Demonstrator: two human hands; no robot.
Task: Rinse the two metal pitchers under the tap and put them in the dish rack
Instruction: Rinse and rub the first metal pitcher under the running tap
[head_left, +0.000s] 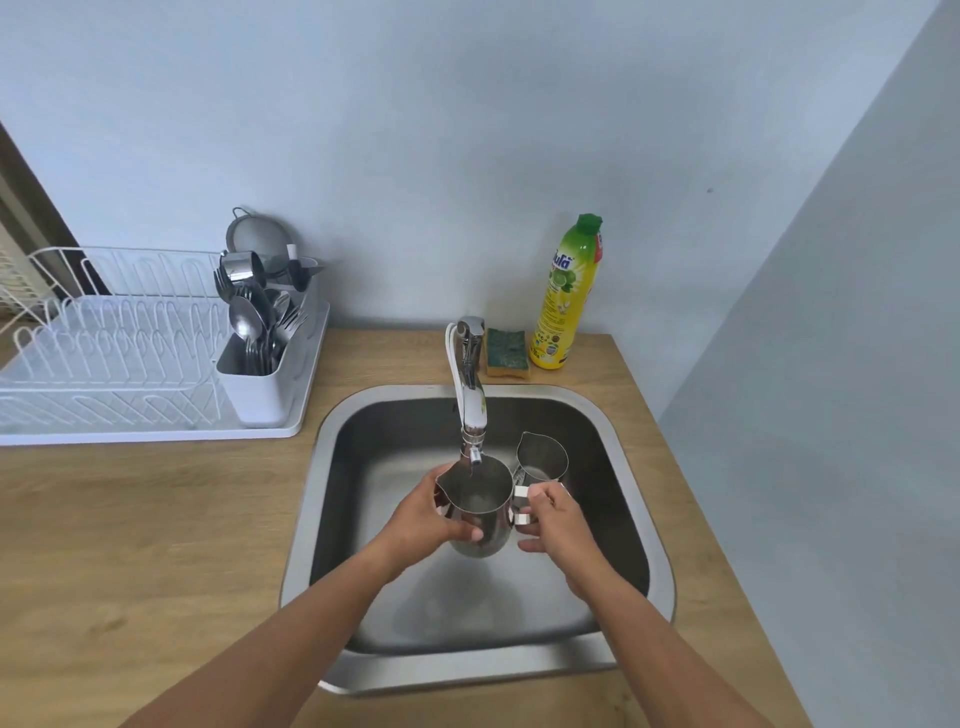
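Over the steel sink (639, 467) I hold a shiny metal pitcher (480, 506) upright right under the tap's spout (472, 410). My left hand (426, 517) wraps its body from the left, thumb across the front. My right hand (553, 519) pinches its handle on the right. A second, smaller metal pitcher (542, 457) stands upright in the sink just behind and to the right, untouched. The white wire dish rack (119, 353) stands on the counter at the left. Whether water is running I cannot tell.
A cutlery holder (260, 379) full of spoons and forks, with a metal cup and a strainer behind, fills the rack's right end. A green-topped sponge (506, 351) and a yellow dish soap bottle (569, 296) stand behind the sink. A wall closes in on the right.
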